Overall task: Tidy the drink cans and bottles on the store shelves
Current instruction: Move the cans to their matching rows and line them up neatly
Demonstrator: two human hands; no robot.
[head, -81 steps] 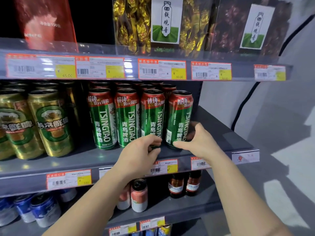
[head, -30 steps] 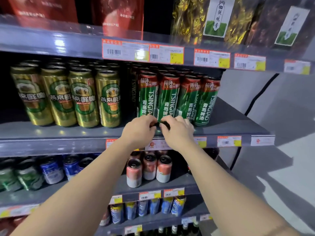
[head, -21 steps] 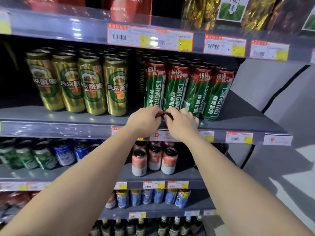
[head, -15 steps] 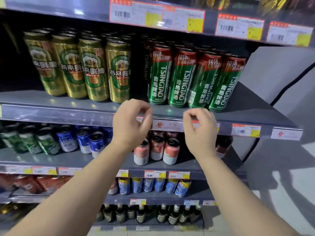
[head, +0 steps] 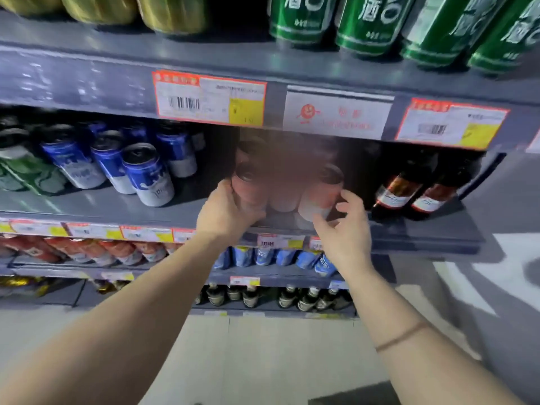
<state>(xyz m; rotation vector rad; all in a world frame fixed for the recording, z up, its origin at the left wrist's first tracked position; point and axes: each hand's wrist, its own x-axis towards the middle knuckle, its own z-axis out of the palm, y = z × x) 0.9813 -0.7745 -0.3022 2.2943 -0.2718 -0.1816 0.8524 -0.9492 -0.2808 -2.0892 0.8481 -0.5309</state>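
Note:
Three red-and-white cans stand blurred at the front of the middle shelf. My left hand is wrapped around the left red-and-white can, with the fingers curled under its base. My right hand is beside the right red-and-white can, its fingers spread, with thumb and forefinger either side of the can's lower part. I cannot tell whether they touch it. The middle can sits between the two, partly hidden.
Blue-and-white cans stand to the left on the same shelf, brown bottles to the right. Green cans and gold cans fill the shelf above, with price labels on its edge. Lower shelves hold more cans and bottles.
My view has dropped from the green-can shelf to the shelf below. Both hands have moved down from the shelf edge to the red-and-white cans, and the left has closed on one.

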